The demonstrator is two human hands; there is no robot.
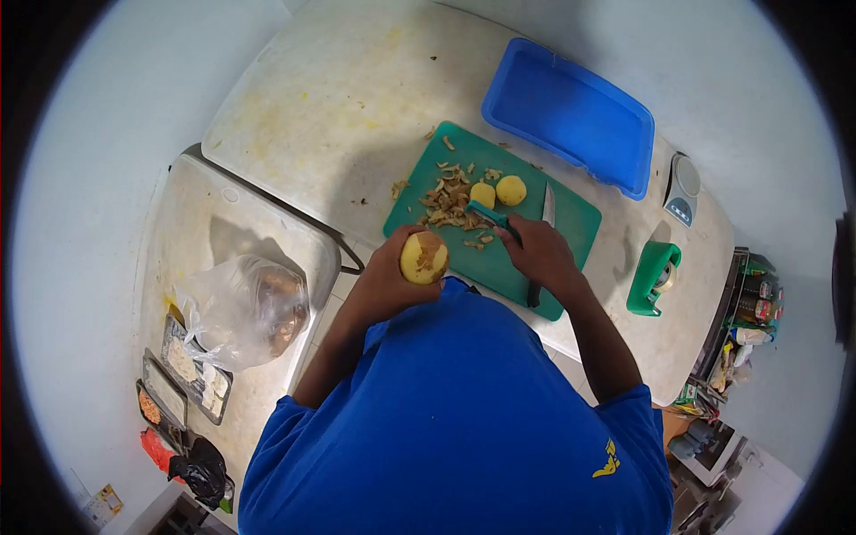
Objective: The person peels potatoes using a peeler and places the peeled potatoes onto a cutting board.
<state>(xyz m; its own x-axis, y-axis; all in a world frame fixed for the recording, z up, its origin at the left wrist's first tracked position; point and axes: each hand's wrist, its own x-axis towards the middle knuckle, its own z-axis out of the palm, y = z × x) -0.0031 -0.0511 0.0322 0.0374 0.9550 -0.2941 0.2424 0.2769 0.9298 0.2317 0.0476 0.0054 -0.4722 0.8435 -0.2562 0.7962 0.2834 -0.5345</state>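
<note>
My left hand (398,268) is wrapped round a partly peeled potato (423,257), with a patch of brown skin on its pale yellow surface. In my right hand (539,253) is a peeler (486,213) with a green handle, held just above the green cutting board (426,183) and apart from the potato. Two peeled potatoes, one at the right (511,190) and one at the left (482,195), lie on the board. A heap of brown peelings (448,192) is to their left. A knife (548,207) lies on the board, partly hidden beneath my right hand.
A blue tray (571,111) sits beyond the board. To the right are a kitchen scale (684,189) and a green tape dispenser (655,278). On the left table (259,218) stand a clear plastic bag (245,312) and several black trays with food (197,367).
</note>
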